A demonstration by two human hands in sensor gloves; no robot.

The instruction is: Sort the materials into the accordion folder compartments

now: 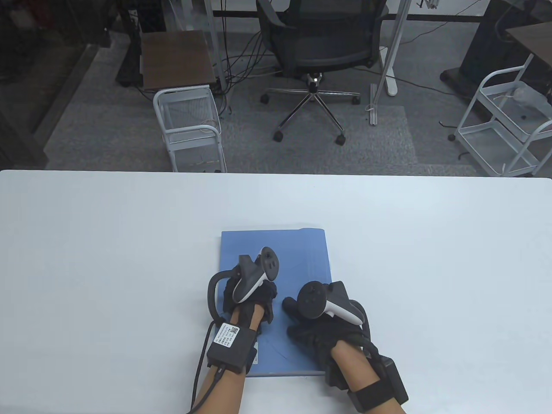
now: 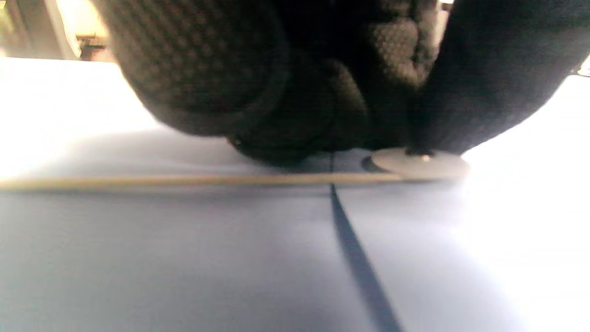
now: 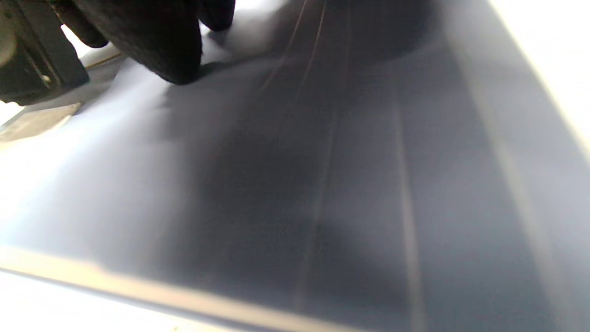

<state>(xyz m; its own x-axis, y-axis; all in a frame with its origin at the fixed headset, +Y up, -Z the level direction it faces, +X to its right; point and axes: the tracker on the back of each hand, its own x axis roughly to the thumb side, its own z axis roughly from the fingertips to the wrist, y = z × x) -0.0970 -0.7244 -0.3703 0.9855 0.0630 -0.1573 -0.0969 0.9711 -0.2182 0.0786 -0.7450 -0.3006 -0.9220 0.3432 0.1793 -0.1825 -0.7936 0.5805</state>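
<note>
Blue folder (image 1: 276, 258) lies flat and closed by the counter's (image 1: 86, 258) near edge, mid-width. Left hand (image 1: 252, 302) rests on it, fingertips (image 2: 484, 92) at a round clasp (image 2: 419, 163). Right hand (image 1: 319, 332) presses down, fingers curled.

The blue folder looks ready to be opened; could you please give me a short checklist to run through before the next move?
1. Blue folder lies flat on the white table: ok.
2. Folder closed, flap down: ok.
3. Left hand at the round clasp: ok; fingers touch it.
4. Right hand rests on the folder cover: ok.
5. Clasp string undone: cannot tell.
6. Materials to sort in sight: not ok; none visible.
</note>
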